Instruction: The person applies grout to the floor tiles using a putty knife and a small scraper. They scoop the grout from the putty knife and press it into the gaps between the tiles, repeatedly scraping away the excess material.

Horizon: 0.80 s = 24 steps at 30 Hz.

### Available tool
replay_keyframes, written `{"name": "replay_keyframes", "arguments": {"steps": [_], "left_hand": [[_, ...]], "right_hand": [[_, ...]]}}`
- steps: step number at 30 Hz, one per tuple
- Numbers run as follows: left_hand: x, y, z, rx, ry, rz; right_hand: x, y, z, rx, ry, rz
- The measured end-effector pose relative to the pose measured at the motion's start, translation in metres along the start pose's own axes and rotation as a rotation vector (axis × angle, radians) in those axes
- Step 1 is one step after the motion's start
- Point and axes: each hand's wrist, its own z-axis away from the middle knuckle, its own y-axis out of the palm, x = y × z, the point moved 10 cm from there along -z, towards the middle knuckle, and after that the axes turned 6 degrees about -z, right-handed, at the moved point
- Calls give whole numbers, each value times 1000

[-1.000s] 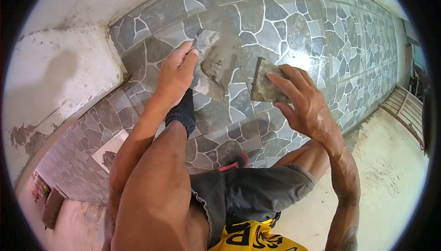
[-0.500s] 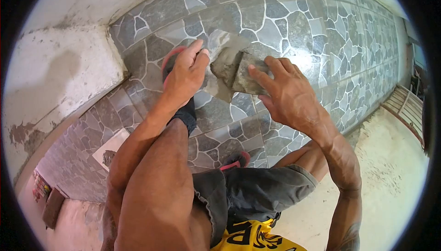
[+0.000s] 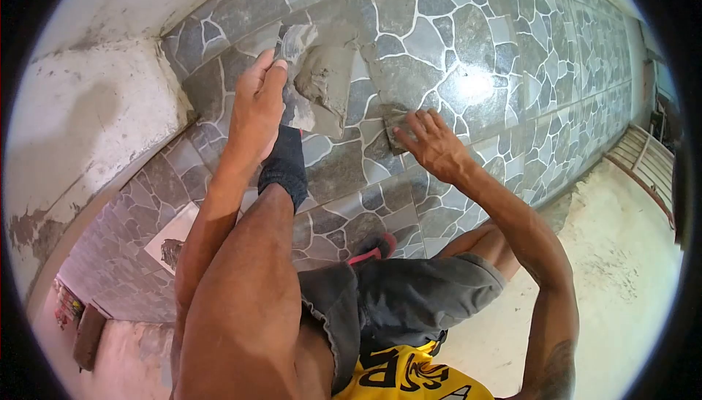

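Observation:
My left hand [image 3: 256,104] is closed on the near-left edge of a thin flat plate [image 3: 303,116], held above the floor. A lump of wet grey mortar [image 3: 322,78] sits on that plate. My right hand [image 3: 439,144] grips a flat, square grey pad [image 3: 395,131], smeared with mortar. It lies against the stone-patterned floor tiles [image 3: 435,49], close to a tile joint, and the fingers hide part of it. I cannot make out whether the pad is a sponge or a float.
A white wall ledge [image 3: 102,100] juts in at the left. My legs [image 3: 245,290] straddle the work, a dark sock [image 3: 285,173] beside the plate. Another light plate with a mortar dab [image 3: 175,235] lies lower left. A slatted metal rack [image 3: 643,162] stands far right.
The pad has come away from the mortar on the plate and down onto the floor tiles. My left hand has carried the plate up and to the left, apart from the right hand.

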Motion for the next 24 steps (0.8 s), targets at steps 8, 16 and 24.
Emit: {"name": "replay_keyframes", "arguments": {"steps": [8, 16, 24], "left_hand": [[14, -13, 6, -123, -144, 98], [-3, -1, 2, -27, -74, 53], [25, 6, -1, -57, -152, 162]], "right_hand": [[-12, -19, 16, 46, 150, 52], [11, 24, 40, 50, 103, 54], [40, 30, 47, 71, 28, 23]]}}
